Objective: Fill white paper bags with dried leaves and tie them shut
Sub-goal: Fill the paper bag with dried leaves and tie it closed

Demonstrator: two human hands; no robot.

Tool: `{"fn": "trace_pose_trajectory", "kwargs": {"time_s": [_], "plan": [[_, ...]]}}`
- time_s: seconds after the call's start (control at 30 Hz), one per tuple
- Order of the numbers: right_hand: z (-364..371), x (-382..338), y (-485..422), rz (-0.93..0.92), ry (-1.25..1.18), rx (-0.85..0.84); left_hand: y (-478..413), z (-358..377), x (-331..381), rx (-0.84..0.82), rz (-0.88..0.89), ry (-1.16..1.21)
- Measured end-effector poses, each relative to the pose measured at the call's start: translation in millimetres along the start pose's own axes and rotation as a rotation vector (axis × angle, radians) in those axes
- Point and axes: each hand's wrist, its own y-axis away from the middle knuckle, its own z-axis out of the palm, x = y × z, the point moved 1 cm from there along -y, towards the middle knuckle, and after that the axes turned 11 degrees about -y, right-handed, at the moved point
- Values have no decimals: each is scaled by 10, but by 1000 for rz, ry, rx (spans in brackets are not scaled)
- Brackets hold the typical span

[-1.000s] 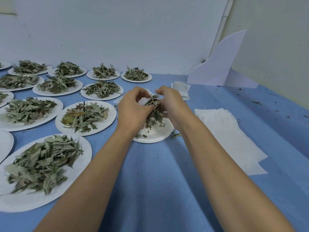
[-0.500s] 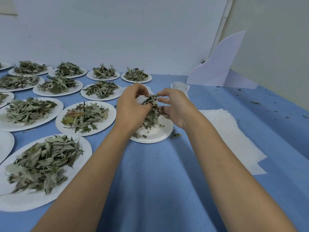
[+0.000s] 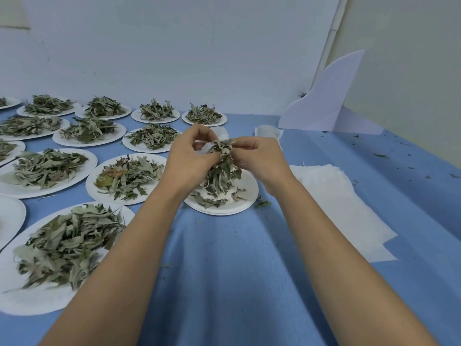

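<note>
While poised above the plate [image 3: 247,202], left hand [image 3: 185,161] and right hand [image 3: 260,159], fingers [image 3: 245,141] clenched on dried leaves [image 3: 222,171] against a white paper bag [image 3: 207,147].

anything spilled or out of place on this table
Yes: dried leaf bits lie loose on the blue tablecloth, one clump just right of the nearly empty white paper plate in the middle, more flecks scattered toward the far right. The leaf-piled plates look tidy.

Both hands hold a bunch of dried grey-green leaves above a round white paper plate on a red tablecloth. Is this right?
No, the head view shows a blue tablecloth. The left hand and right hand do hold the leaves above the plate.
</note>
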Motion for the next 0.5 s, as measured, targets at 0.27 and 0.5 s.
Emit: {"fn": "trace_pose_trajectory", "kwargs": {"time_s": [0.27,0.5], "plan": [[70,31,0,-243,345,80,-22,26,-82,188,-56,-115],[131,13,63,-300,369,-72,-12,42,-114,376,-123,-209]]}}
